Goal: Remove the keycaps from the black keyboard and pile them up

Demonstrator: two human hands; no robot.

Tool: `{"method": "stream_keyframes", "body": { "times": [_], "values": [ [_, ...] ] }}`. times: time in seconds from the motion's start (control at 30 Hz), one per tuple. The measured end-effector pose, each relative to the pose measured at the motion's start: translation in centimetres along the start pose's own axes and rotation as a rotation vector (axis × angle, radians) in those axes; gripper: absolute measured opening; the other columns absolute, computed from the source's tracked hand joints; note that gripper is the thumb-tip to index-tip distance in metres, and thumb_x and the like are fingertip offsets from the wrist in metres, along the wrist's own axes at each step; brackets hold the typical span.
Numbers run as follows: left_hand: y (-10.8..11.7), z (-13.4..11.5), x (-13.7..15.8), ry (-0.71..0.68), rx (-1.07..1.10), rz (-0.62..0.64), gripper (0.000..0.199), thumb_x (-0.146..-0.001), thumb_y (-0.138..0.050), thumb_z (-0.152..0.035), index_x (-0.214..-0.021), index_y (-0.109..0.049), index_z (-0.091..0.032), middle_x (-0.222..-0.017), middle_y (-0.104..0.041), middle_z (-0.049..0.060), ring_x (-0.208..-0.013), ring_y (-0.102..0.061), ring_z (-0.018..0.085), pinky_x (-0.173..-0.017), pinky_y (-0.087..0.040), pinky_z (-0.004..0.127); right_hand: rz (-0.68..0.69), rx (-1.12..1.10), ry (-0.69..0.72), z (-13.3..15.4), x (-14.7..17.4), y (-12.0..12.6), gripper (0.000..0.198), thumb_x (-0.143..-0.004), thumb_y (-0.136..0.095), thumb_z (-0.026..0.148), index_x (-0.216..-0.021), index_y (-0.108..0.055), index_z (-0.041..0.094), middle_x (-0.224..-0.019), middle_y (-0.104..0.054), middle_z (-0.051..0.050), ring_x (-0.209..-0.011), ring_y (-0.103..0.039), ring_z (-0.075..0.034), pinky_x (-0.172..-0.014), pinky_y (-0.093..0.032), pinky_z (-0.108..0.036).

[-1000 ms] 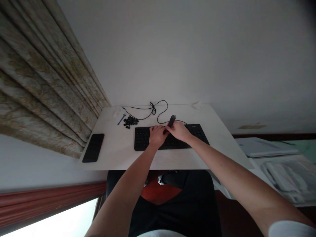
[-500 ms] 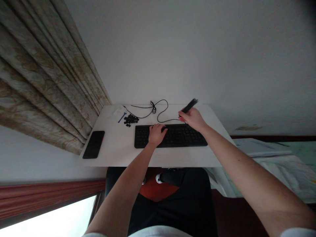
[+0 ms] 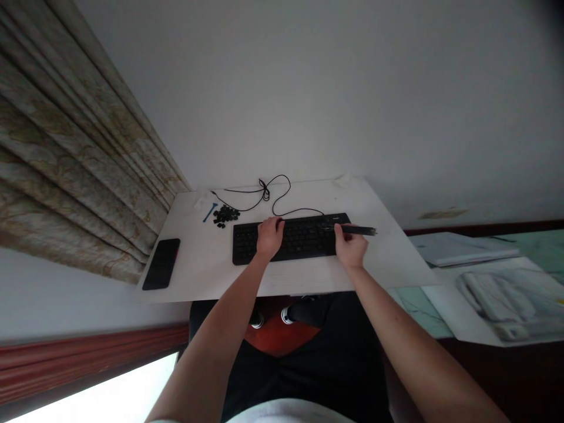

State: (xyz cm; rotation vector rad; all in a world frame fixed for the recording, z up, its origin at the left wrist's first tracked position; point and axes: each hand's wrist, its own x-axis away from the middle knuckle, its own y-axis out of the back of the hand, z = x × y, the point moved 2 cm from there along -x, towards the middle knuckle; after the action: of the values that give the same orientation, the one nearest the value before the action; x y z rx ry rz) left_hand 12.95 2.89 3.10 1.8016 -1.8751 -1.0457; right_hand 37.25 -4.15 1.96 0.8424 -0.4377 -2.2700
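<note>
Holding a slim black tool [image 3: 361, 230] at the right end of the keyboard [image 3: 306, 238]

Watching from afar through the head camera, I saw the right hand [image 3: 351, 249] clamped on the tool, which lay almost level, one end pointing right. Half a second earlier, that hand had been higher, beyond the keyboard's far edge, with the tool slanting upward. The left hand [image 3: 269, 238] had stayed on the keyboard's left part, fingers bent; I could not tell whether they pinched anything. The keyboard was a long, dark rectangle of small, blocky keys. Past it I made out a thin, looped black cable [image 3: 265, 190], a heap of chunky black pieces [image 3: 226, 215] and a narrow blue tool [image 3: 210, 212]. A flat, smooth black phone [image 3: 161, 264] lay at the left of the pale table [image 3: 299, 281].
</note>
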Motion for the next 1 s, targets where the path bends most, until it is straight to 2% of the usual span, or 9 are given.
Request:
{"method": "stream_keyframes", "body": {
  "times": [0.2, 0.33, 0.4, 0.5, 0.6, 0.7, 0.77, 0.9, 1.0],
  "values": [
    [0.5, 1.0, -1.4, 0.200, 0.395, -0.108, 0.024, -0.098, -0.055, -0.030, -0.113, -0.069, -0.017, -0.111, -0.073, 0.009, -0.103, -0.067, 0.020, -0.098, -0.050, 0.034, 0.023, 0.017, 0.034, 0.1, -0.2, 0.2, 0.060, -0.093, -0.047, 0.067, -0.089, -0.072, 0.013, -0.063, -0.066, -0.007, -0.057, -0.061, -0.021, -0.063, -0.045, -0.032],
    [3.7, 3.0, -3.0, 0.311, 0.476, -0.094, 0.029, -0.093, -0.059, -0.036, -0.111, -0.069, -0.015, -0.104, -0.073, 0.009, -0.092, -0.069, 0.019, -0.081, -0.056, 0.032, 0.003, 0.029, 0.037, 0.1, -0.2, 0.3, 0.059, -0.093, -0.047, 0.066, -0.087, -0.072, 0.013, -0.063, -0.065, -0.007, -0.057, -0.061, -0.022, -0.063, -0.045, -0.032],
    [6.3, 4.3, -3.7, 0.312, 0.305, -0.066, 0.031, -0.090, -0.062, -0.041, -0.105, -0.070, -0.015, -0.098, -0.074, 0.010, -0.087, -0.069, 0.021, -0.076, -0.055, 0.032, 0.008, 0.024, 0.035, 0.1, -0.2, 0.3, 0.059, -0.093, -0.047, 0.066, -0.087, -0.072, 0.013, -0.063, -0.065, -0.007, -0.057, -0.061, -0.022, -0.063, -0.045, -0.032],
    [10.3, 6.4, -4.7, 0.236, -0.108, 0.007, 0.027, -0.091, -0.061, -0.042, -0.092, -0.072, -0.016, -0.092, -0.074, 0.011, -0.089, -0.067, 0.024, -0.083, -0.052, 0.036, 0.015, 0.021, 0.036, 0.1, -0.2, 0.2, 0.059, -0.093, -0.048, 0.067, -0.087, -0.072, 0.014, -0.062, -0.064, -0.007, -0.056, -0.060, -0.021, -0.062, -0.045, -0.032],
    [12.8, 8.0, -5.1, 0.177, -0.418, 0.205, 0.025, -0.095, -0.055, -0.034, -0.093, -0.073, -0.017, -0.093, -0.074, 0.013, -0.092, -0.067, 0.027, -0.085, -0.050, 0.038, 0.015, 0.027, 0.032, 0.0, -0.2, 0.1, 0.059, -0.092, -0.048, 0.067, -0.086, -0.072, 0.014, -0.061, -0.064, -0.006, -0.056, -0.060, -0.022, -0.062, -0.044, -0.032],
    [13.6, 8.7, -4.7, 0.105, -0.633, 0.358, 0.022, -0.094, -0.055, -0.029, -0.099, -0.074, -0.018, -0.103, -0.073, 0.014, -0.101, -0.066, 0.029, -0.087, -0.050, 0.039, 0.023, 0.023, 0.020, 0.1, -0.2, 0.2, 0.059, -0.092, -0.048, 0.067, -0.087, -0.073, 0.014, -0.061, -0.064, -0.006, -0.056, -0.060, -0.021, -0.062, -0.044, -0.032],
    [13.5, 8.8, -4.3, 0.037, -0.713, 0.390, 0.022, -0.093, -0.056, -0.026, -0.103, -0.074, -0.019, -0.110, -0.071, 0.014, -0.108, -0.064, 0.030, -0.090, -0.050, 0.040, 0.027, 0.022, 0.017, 0.1, -0.2, 0.2, 0.060, -0.093, -0.047, 0.067, -0.087, -0.073, 0.014, -0.061, -0.064, -0.006, -0.056, -0.060, -0.021, -0.061, -0.044, -0.032],
    [13.0, 8.6, -3.7, -0.008, -0.749, 0.353, 0.030, -0.092, -0.055, -0.022, -0.117, -0.071, -0.021, -0.121, -0.067, 0.013, -0.117, -0.060, 0.030, -0.096, -0.050, 0.041, 0.026, 0.021, 0.029, 0.3, -0.2, 0.4, 0.060, -0.093, -0.047, 0.068, -0.085, -0.073, 0.014, -0.060, -0.064, -0.006, -0.055, -0.060, -0.021, -0.061, -0.044, -0.031],
    [12.6, 8.0, -3.8, 0.002, -0.714, 0.267, 0.042, -0.089, -0.054, -0.015, -0.129, -0.065, -0.021, -0.128, -0.064, 0.013, -0.120, -0.058, 0.030, -0.101, -0.049, 0.041, 0.025, 0.019, 0.030, 0.4, -0.2, 0.4, 0.060, -0.093, -0.047, 0.067, -0.086, -0.072, 0.014, -0.061, -0.065, -0.007, -0.056, -0.060, -0.021, -0.061, -0.045, -0.032]
  ]
}}
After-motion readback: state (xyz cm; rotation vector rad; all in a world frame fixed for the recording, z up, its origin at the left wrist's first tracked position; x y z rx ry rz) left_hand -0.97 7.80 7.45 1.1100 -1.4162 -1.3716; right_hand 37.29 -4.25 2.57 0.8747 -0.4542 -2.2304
